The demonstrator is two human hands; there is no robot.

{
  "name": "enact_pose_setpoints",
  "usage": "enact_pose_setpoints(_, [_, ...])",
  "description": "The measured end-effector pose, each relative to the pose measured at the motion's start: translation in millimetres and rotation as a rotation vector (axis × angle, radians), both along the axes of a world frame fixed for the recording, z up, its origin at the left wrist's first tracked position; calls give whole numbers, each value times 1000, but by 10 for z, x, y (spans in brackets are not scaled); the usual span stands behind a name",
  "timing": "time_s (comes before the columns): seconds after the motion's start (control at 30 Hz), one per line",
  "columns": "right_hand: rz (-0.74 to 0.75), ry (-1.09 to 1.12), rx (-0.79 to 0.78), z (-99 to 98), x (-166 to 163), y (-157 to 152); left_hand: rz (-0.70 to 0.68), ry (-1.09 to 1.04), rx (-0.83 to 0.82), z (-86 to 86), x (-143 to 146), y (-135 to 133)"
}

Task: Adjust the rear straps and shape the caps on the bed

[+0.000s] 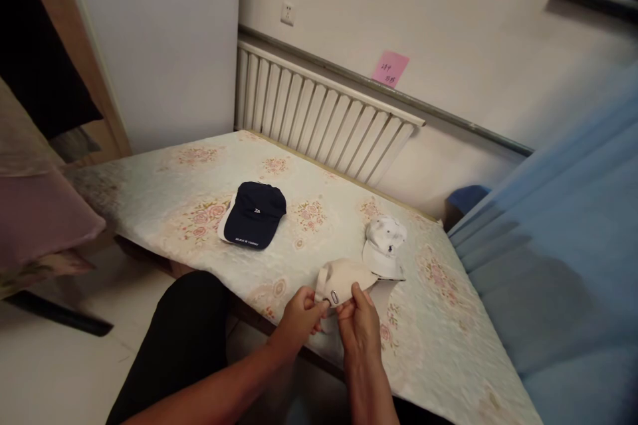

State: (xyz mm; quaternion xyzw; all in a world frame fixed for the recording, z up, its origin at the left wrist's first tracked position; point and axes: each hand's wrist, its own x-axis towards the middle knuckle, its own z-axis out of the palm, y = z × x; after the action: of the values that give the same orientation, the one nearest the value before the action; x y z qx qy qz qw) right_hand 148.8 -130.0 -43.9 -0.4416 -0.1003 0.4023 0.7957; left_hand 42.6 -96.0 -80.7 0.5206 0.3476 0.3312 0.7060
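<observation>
We pinch the back strap of a beige cap (343, 277) with both hands, left hand (299, 319) and right hand (359, 325) closed on it at the near edge of the floral mattress (199, 172); a white cap (383, 246) lies just beside it, a navy cap (254, 214) well apart.

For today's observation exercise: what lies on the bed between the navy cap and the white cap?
In the head view, only bare floral bedspread lies between the navy cap and the white cap. The beige cap, held in both hands, sits nearer the person.
</observation>
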Motion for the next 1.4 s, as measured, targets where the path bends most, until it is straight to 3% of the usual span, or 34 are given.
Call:
enact_pose_setpoints(0.17, [116,-92,15,-46,-12,43,106,35,-80,43,30,96])
enact_pose_setpoints(0.3, [169,-287,-122,-240,121,-74,133,-6,-139,34,-18,199])
enact_pose_setpoints(0.43, [105,-756,-281,-595,312,-252,155,-19,-247,64,-45,293])
enact_pose_setpoints(0.53, [84,-1110,-290,-788,422,-345,168,-23,-342,90,-41,335])
enact_pose_setpoints(0.7, [248,-1509,-350,-763,424,-313,173,-38,-396,96,-20,370])
enact_pose_setpoints(1.0, [410,-1486,-341,-593,18,-130,165,-65,-443,41,-22,382])
enact_pose_setpoints(1.17, [387,-1436,-301,-549,-127,-95,125,-88,-433,35,-32,353])
enact_pose_setpoints(1.4, [275,-1315,-287,-523,-112,-109,181,-121,-311,-2,-136,331])
